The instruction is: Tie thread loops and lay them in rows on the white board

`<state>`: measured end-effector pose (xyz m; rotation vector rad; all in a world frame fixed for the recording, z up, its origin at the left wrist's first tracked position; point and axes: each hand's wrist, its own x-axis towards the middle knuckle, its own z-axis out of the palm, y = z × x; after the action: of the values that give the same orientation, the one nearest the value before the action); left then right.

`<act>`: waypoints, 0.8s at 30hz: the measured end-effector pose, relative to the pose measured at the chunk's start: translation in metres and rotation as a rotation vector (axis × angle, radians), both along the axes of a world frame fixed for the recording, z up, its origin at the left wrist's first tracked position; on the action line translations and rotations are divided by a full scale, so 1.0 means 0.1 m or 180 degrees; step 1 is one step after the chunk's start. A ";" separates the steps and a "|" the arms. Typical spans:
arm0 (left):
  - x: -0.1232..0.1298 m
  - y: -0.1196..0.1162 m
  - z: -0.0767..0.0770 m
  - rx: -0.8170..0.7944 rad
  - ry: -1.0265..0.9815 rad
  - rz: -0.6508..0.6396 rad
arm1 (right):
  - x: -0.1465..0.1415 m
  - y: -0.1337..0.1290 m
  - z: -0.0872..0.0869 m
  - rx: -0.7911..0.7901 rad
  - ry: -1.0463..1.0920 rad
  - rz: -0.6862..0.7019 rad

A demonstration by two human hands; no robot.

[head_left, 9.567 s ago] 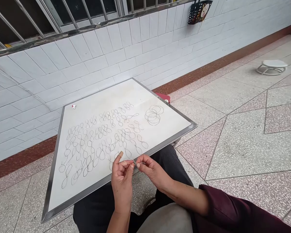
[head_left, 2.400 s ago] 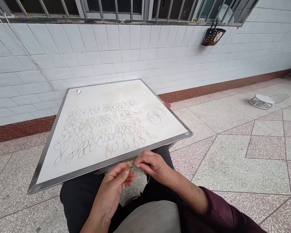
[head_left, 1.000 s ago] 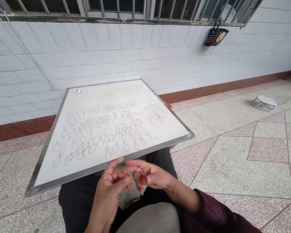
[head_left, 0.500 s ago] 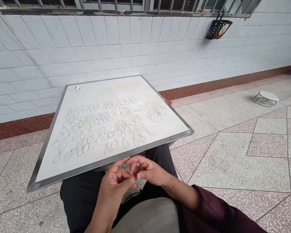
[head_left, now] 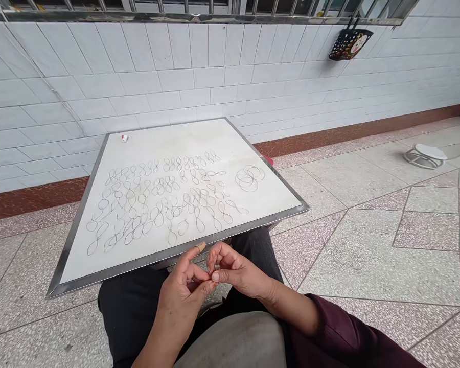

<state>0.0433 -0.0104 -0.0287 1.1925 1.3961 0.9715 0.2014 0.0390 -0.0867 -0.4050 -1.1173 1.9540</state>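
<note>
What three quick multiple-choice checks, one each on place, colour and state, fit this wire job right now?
1. Where does the pile of plain rings lie on the board?
A. right side
B. left side
C. near edge

2. What colour is the sleeve?
A. white
B. maroon
C. green

3. How are the hands?
A. flat on the board
B. far apart
C. fingertips pinched together

Answers: 1 A, the rings sit right of the twisted loops. 2 B, the forearm cloth is maroon. 3 C, the left hand and right hand meet below the board's near edge.

Person wears a dark maroon long sleeve (head_left: 352, 332) on the right arm, black trousers (head_left: 138, 312), left forearm bare.
</note>
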 end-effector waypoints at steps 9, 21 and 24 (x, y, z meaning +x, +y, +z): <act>-0.02 -0.01 -0.05 0.0282 0.0770 -0.0160 | 0.00 -0.02 0.09 -0.0232 -0.0527 -0.0309; -0.02 -0.01 -0.19 0.0485 0.1107 -0.0082 | -0.05 -0.08 0.12 -0.0128 -0.0690 -0.0500; -0.01 0.00 -0.26 0.0808 0.1452 -0.0026 | -0.05 -0.06 0.13 -0.0159 -0.0883 -0.0638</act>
<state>0.0420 -0.0104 -0.0548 1.6859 1.6501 0.9252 0.1964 0.0335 -0.0741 -0.8036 -1.1521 1.7880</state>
